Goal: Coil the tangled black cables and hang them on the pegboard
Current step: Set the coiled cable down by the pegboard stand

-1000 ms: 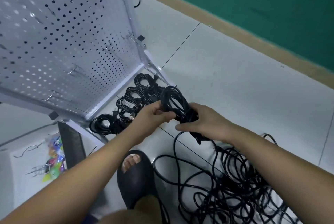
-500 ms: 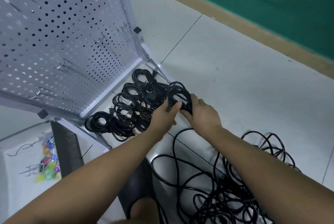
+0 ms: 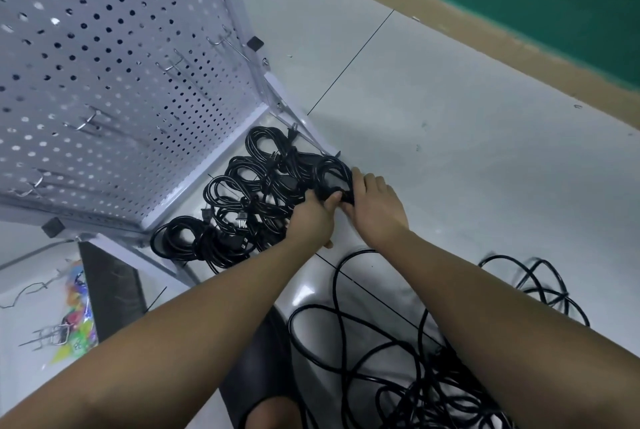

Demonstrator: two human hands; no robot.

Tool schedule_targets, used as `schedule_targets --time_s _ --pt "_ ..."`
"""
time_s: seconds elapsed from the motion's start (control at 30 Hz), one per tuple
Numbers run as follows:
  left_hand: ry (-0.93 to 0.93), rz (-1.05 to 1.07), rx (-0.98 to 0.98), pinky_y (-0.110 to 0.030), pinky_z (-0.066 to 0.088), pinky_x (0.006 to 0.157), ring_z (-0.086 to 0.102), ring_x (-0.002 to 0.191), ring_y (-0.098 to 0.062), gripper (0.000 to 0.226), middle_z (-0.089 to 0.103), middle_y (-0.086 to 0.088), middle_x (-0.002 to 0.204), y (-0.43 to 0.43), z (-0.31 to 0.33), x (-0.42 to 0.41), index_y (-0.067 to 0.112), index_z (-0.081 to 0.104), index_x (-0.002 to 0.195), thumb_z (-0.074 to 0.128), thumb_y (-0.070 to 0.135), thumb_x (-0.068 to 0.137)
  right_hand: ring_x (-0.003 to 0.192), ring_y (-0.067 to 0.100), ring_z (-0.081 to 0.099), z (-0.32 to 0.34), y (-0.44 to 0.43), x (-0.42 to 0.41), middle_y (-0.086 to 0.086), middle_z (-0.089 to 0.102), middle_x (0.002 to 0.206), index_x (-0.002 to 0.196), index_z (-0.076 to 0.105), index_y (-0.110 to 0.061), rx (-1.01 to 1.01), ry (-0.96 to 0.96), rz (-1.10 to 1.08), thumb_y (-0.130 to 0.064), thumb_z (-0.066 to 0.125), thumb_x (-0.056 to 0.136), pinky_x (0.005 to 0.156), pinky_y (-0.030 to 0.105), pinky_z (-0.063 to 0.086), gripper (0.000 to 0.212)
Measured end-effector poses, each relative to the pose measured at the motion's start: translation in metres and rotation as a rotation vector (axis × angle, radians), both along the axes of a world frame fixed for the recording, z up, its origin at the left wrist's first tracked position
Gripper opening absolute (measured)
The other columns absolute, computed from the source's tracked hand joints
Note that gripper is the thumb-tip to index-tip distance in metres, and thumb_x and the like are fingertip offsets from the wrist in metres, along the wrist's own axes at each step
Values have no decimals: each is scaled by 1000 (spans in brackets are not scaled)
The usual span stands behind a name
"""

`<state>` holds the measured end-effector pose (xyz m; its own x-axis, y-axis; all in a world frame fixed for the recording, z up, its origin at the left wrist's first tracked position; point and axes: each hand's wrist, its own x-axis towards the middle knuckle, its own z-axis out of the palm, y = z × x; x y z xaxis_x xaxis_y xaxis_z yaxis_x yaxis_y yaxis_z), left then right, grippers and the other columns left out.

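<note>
Update: the fresh coil [image 3: 330,172] was up in the air between both hands a second ago, close in to the body. It's now down on the floor [image 3: 450,151], at the right end of the row of finished coils [image 3: 242,193] along the foot of the pegboard [image 3: 104,82], just beside the stand's right leg. Left hand [image 3: 311,217] has its fingers curled over the coil's near-left side with the thumb tucked against it; right hand [image 3: 375,207] is wrapped over the right side. Both grip it, no release yet. My read: this one is being staged on the floor, not hung. That's another cable out of the tangle, but the hanging half hasn't started: the hooks [image 3: 220,41] I can see on the board are all bare. The tangled pile [image 3: 398,376] at the near right of the floor is large, with loose loops trailing off to the right. Expect several more coiling rounds before anything goes on hooks. Can't tell whether the coil is tied off or will spring open once it's let go.
</note>
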<state>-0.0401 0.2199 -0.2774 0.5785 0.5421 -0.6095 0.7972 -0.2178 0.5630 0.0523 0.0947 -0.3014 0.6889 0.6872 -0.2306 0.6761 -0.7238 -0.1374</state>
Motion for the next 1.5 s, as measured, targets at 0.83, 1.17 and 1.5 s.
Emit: schedule_targets --time_s 0.83,1.17,1.5 --pt "-271 -722 41 -39 55 88 67 96 -18 14 71 2 106 -124 46 -8 19 65 113 64 29 103 119 37 58 116 -208 33 13 64 123 134 69 -16 87 183 -180 -35 53 110 102 45 46 35" --pt "-182 -1109 288 -43 46 105 50 129 -31 43 61 -6 132 -181 -2 -12 17 66 133 74 33 94 109 33 65 119 -247 -18 5 70 108 116 76 -23 -8 320 -158 -30 58 105 96 43 49 22" --pt "-346 -1005 232 -40 50 80 63 89 -25 18 68 1 92 -172 8 -14 17 68 98 77 32 93 120 29 64 119 -237 -29 3 71 122 127 72 -24 -45 473 -224 -28 63 99 104 40 48 30"
